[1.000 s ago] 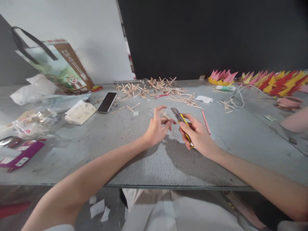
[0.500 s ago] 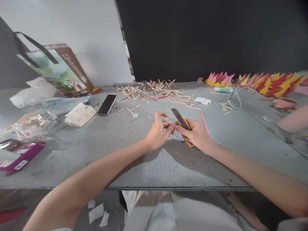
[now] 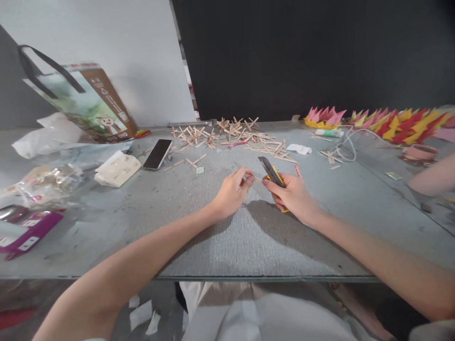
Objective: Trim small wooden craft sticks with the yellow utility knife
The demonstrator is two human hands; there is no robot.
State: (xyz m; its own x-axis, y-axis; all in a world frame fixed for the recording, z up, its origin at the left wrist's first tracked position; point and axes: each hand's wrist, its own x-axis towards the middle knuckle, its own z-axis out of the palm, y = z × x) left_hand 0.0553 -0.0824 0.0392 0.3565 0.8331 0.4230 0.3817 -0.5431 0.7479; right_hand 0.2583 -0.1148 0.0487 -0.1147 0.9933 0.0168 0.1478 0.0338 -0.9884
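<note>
Above the middle of the table, my left hand (image 3: 232,190) is closed in a pinch on a thin wooden stick (image 3: 258,179). The stick's bare end points right, toward my right thumb. My right hand (image 3: 294,195) is wrapped round a yellow and black utility knife (image 3: 272,172), its dark front end tilted up and to the left. Whether the right fingertips also touch the stick I cannot tell. A red-and-white striped straw-like piece (image 3: 297,171) shows just behind my right hand. Farther back lies a pile of wooden sticks (image 3: 234,130), many of them crossed.
A phone (image 3: 158,154), a folded paper packet (image 3: 118,169) and a printed bag (image 3: 95,104) stand left. At right are red and yellow paper points (image 3: 414,124), a glue tube (image 3: 329,133), a white cable (image 3: 350,142) and another person's arm (image 3: 432,177).
My hands have drawn apart: the left fingers have folded closer round the stick, and the right hand with the utility knife has shifted slightly right.
</note>
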